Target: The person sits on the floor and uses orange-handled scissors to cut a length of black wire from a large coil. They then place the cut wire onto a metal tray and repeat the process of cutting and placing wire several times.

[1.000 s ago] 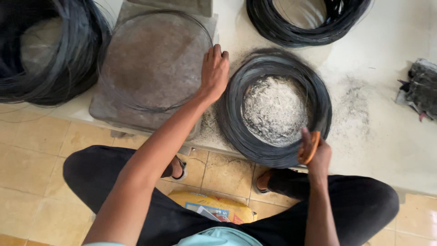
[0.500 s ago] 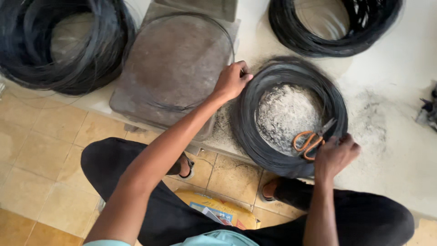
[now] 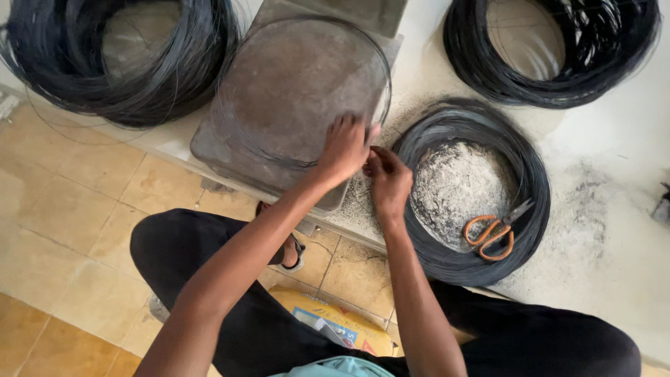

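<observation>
Black wire fills the scene, wound into three big coils on a pale, dusty platform just above a tan tiled floor (image 3: 77, 202). One thick coil (image 3: 105, 63) lies top left and another coil (image 3: 558, 49) top right. The third wire coil (image 3: 474, 192) sits nearest the seated person, ringing a patch of grey powder. Between the coils rests a worn grey slab (image 3: 279, 91) with rounded corners, a thin loop of wire (image 3: 380, 63) circling its top.

Both hands meet at the slab's near corner. The left hand (image 3: 345, 150) rests palm down, its fingers together, apparently pressing on the thin strand. The right hand (image 3: 387, 178) sits just beside it, fingers pinched together on the same strand, though the wire between them is too fine to see clearly.

Orange-handled scissors (image 3: 494, 234) lie on the near coil's inner edge, untouched.

Springy wire like this could whip loose if the pinch slips, or scratch bare fingers.
</observation>
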